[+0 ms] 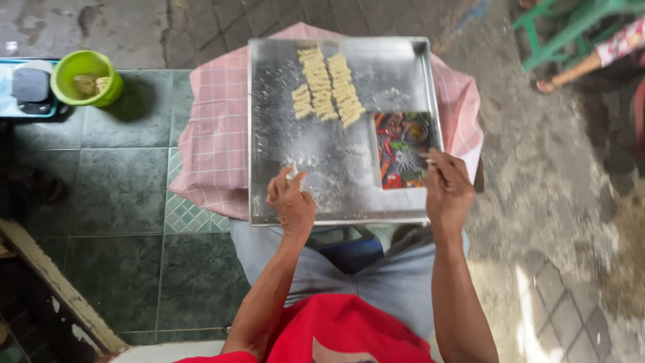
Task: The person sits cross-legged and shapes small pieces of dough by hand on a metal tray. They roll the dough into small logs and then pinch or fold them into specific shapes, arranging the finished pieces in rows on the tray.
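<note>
Head view: my left hand (pixel 290 200) pinches a small floury dough piece (pixel 293 173) at the metal tray's (pixel 269 134) near edge. My right hand (pixel 447 187) is closed on a thin stick (pixel 430 161) (partly hidden) beside the colourful packet (pixel 403 149). Shaped dough rows (pixel 329 84) lie farther back.

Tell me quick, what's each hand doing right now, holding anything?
Left hand: fingers pinched on a small pale piece of dough over the metal tray.
Right hand: fingers curled closed by the colourful packet; contents cannot be told.
</note>
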